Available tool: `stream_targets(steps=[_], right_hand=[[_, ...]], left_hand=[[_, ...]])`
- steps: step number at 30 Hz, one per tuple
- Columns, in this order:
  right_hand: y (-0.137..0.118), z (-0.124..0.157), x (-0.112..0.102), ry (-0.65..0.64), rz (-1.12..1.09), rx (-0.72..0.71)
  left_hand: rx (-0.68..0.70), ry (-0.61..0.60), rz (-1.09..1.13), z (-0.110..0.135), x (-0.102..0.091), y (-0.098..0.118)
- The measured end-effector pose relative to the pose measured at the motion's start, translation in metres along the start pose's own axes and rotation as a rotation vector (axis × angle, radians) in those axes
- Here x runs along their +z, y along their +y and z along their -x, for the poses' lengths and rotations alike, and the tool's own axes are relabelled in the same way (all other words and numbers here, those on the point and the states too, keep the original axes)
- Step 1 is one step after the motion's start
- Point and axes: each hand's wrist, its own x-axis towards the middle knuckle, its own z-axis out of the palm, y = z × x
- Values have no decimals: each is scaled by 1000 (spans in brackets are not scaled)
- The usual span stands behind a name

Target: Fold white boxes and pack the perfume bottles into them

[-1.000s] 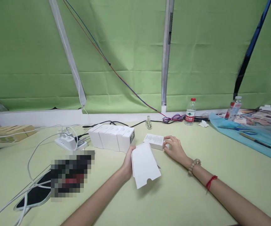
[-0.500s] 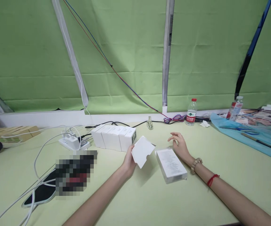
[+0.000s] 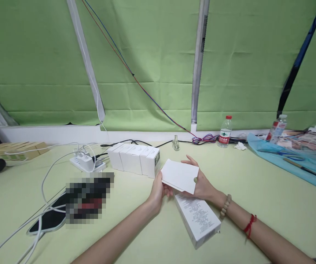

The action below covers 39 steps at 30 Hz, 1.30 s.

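Note:
A flat white card sleeve (image 3: 180, 176) with a small round notch in its right edge is held up between my two hands. My left hand (image 3: 155, 192) grips its left end, the thumb near the top edge and the fingers curled underneath. At the notched end, my right hand (image 3: 204, 186) holds it from the side, with one finger stretched out behind and others hidden under it. Just below lies a white box (image 3: 198, 218) with grey printed text on top, its far end partly covered by the sleeve and my right hand.
A row of white boxes (image 3: 130, 161) stands behind my left hand. Left are a power strip (image 3: 88, 161) with white cables and a dark phone-like object (image 3: 48, 222). A small glass bottle (image 3: 176, 143), a water bottle (image 3: 224, 134) and blue sheeting (image 3: 273, 161) stand farther back.
My right hand has moved left from the table and taken the sleeve's right end. The sleeve has turned flatter and wider to view. The printed box now appears closer and lower.

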Motion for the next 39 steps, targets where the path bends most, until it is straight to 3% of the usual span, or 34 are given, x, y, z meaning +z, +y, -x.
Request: stream_targets(steps=[7,10,16,21,39], right_hand=[[1,3,17,184,-236,122],[-5,1,15,202,-257,176],[-20,3,8,180,-441,413],[-15,5,7,273,-484,539],[4,7,8,392,-516,576]], left_hand=[[29,-126,-95,1,0,-6],[45,-161,-139,4,1,-6],[94,-197,-182,15,6,-2],[129,-219,-171,14,6,-5],[317,-145,-283,12,7,-3]])
